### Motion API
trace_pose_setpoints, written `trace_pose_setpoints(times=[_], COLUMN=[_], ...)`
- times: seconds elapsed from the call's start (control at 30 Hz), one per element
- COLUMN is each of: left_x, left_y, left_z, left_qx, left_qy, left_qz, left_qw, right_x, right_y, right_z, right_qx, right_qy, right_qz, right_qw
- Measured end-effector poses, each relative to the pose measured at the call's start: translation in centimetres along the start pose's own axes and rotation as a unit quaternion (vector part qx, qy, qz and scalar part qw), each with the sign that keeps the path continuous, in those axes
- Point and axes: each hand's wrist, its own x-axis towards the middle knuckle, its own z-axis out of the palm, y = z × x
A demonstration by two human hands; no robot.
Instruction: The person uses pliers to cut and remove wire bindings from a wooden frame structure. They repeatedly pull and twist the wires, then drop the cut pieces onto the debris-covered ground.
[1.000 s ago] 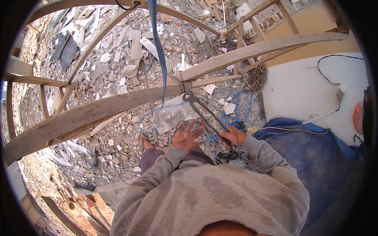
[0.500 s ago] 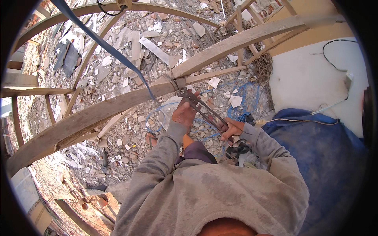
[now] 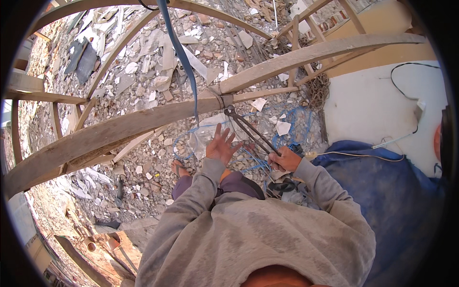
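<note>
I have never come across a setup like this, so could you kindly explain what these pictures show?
There is no robot here: a person works with two bare hands. The view comes from a wide fisheye camera worn on the head, looking down, so straight things such as the wooden beam look bent, and the grey top below is the wearer's own.

The right hand holds long-handled metal pincers by the handles. Their head is close to a binding around the beam; I cannot tell whether it grips anything. The left hand is empty, fingers spread.

Beneath, broken rubble covers the ground, with tangled blue cord on it. At right lies a blue sheet.
</note>
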Motion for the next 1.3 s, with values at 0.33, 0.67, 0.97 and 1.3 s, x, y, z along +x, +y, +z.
trace_pose_setpoints(times=[0.33,0.67,0.97,1.3], left_x=[2.7,2.0,0.9,1.4], left_y=[-3.0,-1.7,-1.6,-3.2], left_z=[5.9,5.8,6.0,5.9], left_qx=[-0.033,-0.056,-0.106,-0.032], left_qy=[-0.18,-0.209,-0.246,-0.138], left_qz=[-0.082,-0.073,-0.072,-0.084], left_qw=[0.98,0.974,0.961,0.986], right_x=[-2.0,-2.5,-1.5,-1.0], right_y=[-3.2,-4.3,-3.0,-1.9], right_z=[1.3,-1.8,-0.4,-1.4], right_qx=[0.189,0.205,0.202,0.06], right_qy=[-0.155,-0.205,-0.212,-0.121], right_qz=[0.047,0.007,-0.004,-0.007], right_qw=[0.969,0.957,0.956,0.991])
